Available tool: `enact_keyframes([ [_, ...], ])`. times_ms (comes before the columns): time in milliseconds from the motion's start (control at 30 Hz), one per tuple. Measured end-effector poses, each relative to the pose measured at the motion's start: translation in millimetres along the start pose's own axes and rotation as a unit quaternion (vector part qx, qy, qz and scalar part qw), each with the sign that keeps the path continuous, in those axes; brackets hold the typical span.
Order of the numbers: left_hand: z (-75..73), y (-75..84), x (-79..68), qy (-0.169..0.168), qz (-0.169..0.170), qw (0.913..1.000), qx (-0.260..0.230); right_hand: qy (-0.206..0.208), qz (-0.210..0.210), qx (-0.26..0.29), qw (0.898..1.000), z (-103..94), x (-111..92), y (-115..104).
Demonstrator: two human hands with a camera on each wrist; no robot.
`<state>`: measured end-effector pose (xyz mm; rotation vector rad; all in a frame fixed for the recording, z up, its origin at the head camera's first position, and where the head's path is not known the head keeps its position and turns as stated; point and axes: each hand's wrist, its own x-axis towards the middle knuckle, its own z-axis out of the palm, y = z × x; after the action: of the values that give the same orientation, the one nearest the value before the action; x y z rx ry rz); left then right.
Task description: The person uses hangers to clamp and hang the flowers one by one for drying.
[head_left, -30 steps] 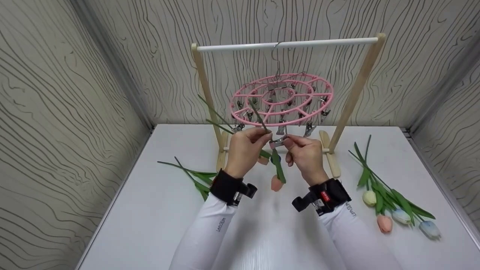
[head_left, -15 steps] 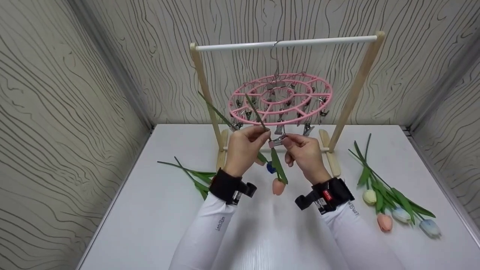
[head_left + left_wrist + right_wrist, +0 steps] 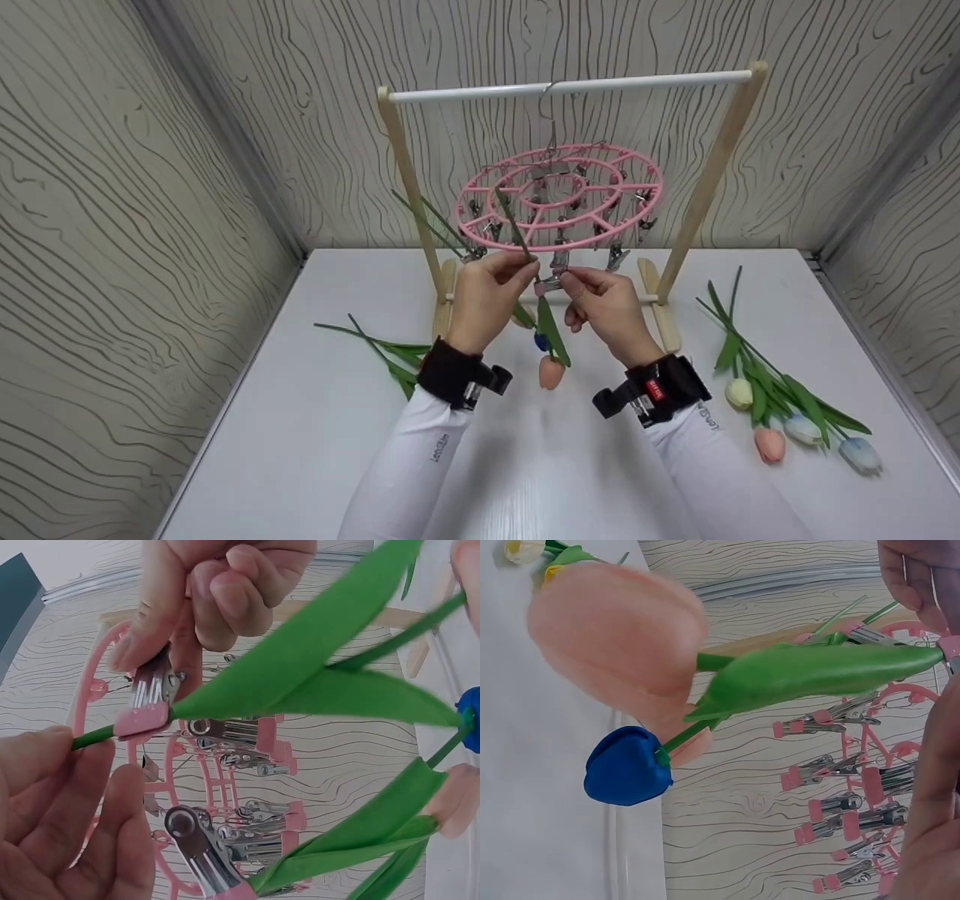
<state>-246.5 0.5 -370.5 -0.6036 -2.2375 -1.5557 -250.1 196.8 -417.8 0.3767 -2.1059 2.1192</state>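
My left hand [image 3: 484, 304] pinches the green stem of a peach tulip [image 3: 551, 373], which hangs flower down in front of the pink round clip hanger [image 3: 546, 248]. My right hand [image 3: 611, 311] holds the handles of a metal clip [image 3: 150, 686] between thumb and forefinger. The clip's pink tip lies across the stem, right beside the left fingertips and above the leaf [image 3: 817, 675]. Behind it a blue tulip [image 3: 628, 766] hangs head down, with another peach flower partly hidden by it. In the left wrist view, a second clip [image 3: 196, 840] grips a leafy stem.
The hanger hooks over the white bar [image 3: 480, 91] of a wooden stand [image 3: 720, 172]. Several tulips [image 3: 769, 444] lie on the white table [image 3: 285, 450] at the right. At the left lie green stems [image 3: 390, 349], their flowers hidden behind the left arm.
The right hand and clip have shifted slightly left, toward the left hand. The peach tulip's flower has swung a little. Both hands keep their hold.
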Motion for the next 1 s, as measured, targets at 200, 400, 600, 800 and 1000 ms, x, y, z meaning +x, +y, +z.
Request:
enact_keyframes([
  [200,-1.3,-4.0,0.9,0.003,0.003,1.0000,0.000,0.000,0.013,0.001,1.000,-0.1,1.2,2.6],
  [400,-0.9,-11.2,-1.4,0.002,-0.019,0.9997,-0.013,0.008,0.034,-0.012,0.999,-8.1,-5.3,5.3],
  [600,-0.9,-19.4,-4.0,0.005,-0.041,0.9986,-0.034,0.020,0.056,-0.047,0.997,-25.3,-20.6,10.8],
  [800,-2.2,-27.2,-8.4,0.011,-0.053,0.9982,-0.027,0.071,0.083,-0.085,0.990,-44.0,-49.0,22.1],
  [1000,-4.3,-35.0,-9.9,0.021,-0.058,0.9980,-0.011,0.095,0.086,-0.139,0.982,-60.1,-72.4,37.2],
])
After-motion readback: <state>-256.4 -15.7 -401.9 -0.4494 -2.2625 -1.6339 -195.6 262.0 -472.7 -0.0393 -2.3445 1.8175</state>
